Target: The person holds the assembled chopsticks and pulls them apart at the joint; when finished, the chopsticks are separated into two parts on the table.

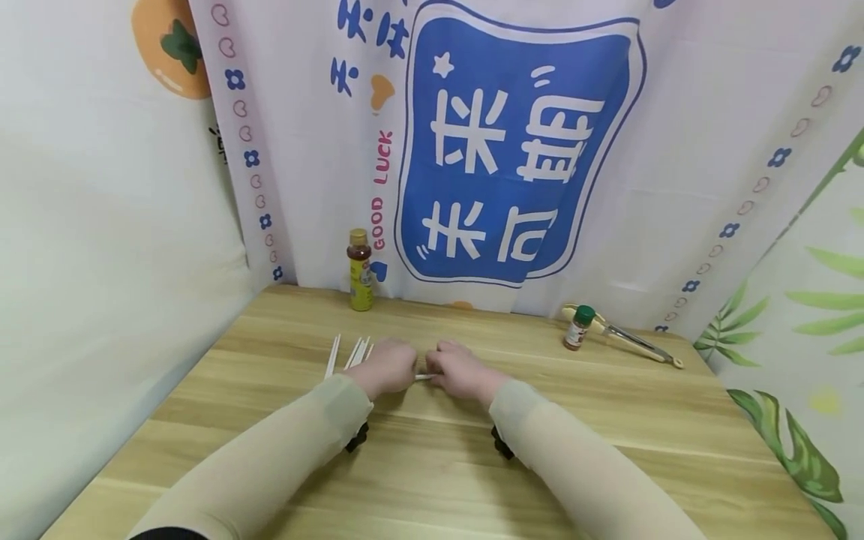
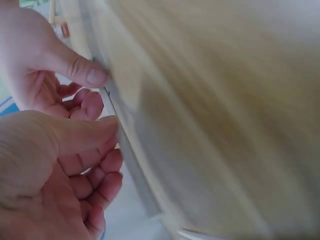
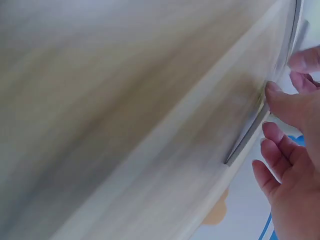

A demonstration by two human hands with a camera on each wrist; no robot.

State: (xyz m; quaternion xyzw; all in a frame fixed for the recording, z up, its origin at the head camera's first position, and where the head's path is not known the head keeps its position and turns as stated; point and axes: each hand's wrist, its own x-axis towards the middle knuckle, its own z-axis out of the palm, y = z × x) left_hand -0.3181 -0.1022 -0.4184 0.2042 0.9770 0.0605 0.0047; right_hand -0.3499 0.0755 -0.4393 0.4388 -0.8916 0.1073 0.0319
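1. White sticks (image 1: pixel 360 353) lie on the wooden tabletop (image 1: pixel 445 480) beside your left hand (image 1: pixel 388 365), on its outer side, in two small groups with a gap between. Your hand and sleeve cover their near ends, so I cannot count them.
2. One more, the held stick (image 1: pixel 424 376), runs crosswise between your hands, low over the tabletop; whether it touches the wood I cannot tell.
3. Your left hand pinches it between thumb and fingers; your right hand (image 1: pixel 462 369) pinches it too, a little farther along.
4. Done, as I judge it: this stick is apart from the groups and lies at an angle to them, under control at two places.
5. Left, as I judge it: you have not yet let it go, and the grouped sticks lie outside your grasp.
6. The yellow-labelled bottle (image 1: pixel 361 277), green-capped jar (image 1: pixel 577 330) and tongs (image 1: pixel 637 343) sit well apart, untouched; I see no part for them at this point.
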